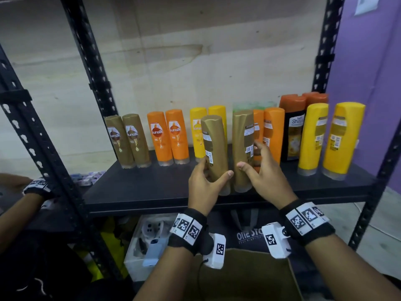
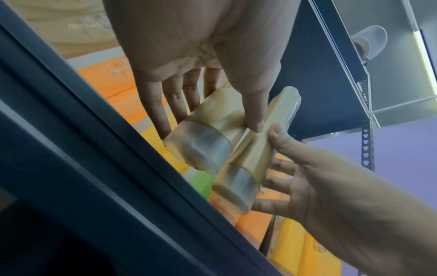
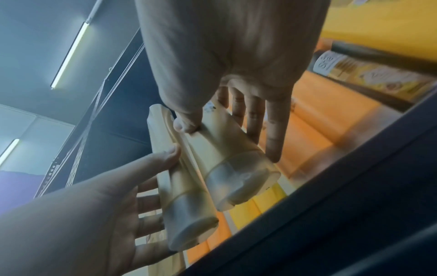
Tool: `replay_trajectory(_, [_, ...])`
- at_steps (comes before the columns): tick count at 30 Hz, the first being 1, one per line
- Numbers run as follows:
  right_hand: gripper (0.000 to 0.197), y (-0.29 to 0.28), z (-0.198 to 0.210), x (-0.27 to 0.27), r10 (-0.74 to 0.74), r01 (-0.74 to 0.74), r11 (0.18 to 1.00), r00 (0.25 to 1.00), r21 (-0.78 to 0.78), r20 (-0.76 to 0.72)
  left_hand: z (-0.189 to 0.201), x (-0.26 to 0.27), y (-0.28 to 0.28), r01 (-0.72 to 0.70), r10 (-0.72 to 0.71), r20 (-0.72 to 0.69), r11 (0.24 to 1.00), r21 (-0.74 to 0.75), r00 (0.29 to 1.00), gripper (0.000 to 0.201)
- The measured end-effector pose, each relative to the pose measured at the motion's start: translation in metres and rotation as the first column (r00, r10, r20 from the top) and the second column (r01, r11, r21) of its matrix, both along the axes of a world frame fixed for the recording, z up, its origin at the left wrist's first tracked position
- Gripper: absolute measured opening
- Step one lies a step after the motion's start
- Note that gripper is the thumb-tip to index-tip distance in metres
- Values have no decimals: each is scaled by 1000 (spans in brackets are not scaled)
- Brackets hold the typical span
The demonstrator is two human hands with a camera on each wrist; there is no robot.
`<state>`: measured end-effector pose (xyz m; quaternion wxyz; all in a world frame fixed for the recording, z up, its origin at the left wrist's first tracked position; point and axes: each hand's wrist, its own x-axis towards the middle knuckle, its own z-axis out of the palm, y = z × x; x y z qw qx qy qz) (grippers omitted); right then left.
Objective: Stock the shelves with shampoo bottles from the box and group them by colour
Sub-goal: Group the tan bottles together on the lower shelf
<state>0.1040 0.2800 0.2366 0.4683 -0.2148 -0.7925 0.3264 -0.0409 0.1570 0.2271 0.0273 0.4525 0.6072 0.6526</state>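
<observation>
The left hand (image 1: 202,187) grips one gold bottle (image 1: 214,148) between the thumb and the fingers, near its lower part, and the right hand (image 1: 263,177) grips a second gold bottle (image 1: 243,146) in the same way, with the thumb on the near side and the fingers behind. The two bottles stand cap-down and close together, with their lower parts almost touching, at the front edge of the black shelf (image 1: 141,192), about in its middle; from the wrist views I cannot tell if the caps rest on the shelf or are a little above it. Behind them, along the back edge, the other bottles stand in a row. At the left end there are two gold-brown bottles (image 1: 128,141), then two orange bottles (image 1: 168,136), then two yellow bottles (image 1: 198,131) partly hidden by the held ones. To the right of the hands there are more orange bottles (image 1: 273,131), a dark bottle with an orange cap (image 1: 291,129), and two big yellow bottles (image 1: 327,137) near the right front corner. Below the shelf, between the forearms, an open cardboard box (image 1: 249,276) is visible.
</observation>
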Motion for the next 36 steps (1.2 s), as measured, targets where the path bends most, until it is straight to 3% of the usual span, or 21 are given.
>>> replay_trajectory(12, [79,19,3,68,-252,253,968,966,-1,-50,-7,50,45,134,-135,-17,990,-34,991,60])
replay_trajectory(20, [80,27,-4,77,-368,367,929,929,-48,-35,-17,68,69,152,-152,-31,988,-9,988,60])
replay_trajectory(30, [56,36,-10,59,-333,332,942,943,-54,-15,-31,60,83,0,-4,-74,998,-61,997,82])
replay_trajectory(36, [53,38,-13,50,-304,303,952,953,-49,-1,-32,60,86,-45,33,-125,995,-94,992,81])
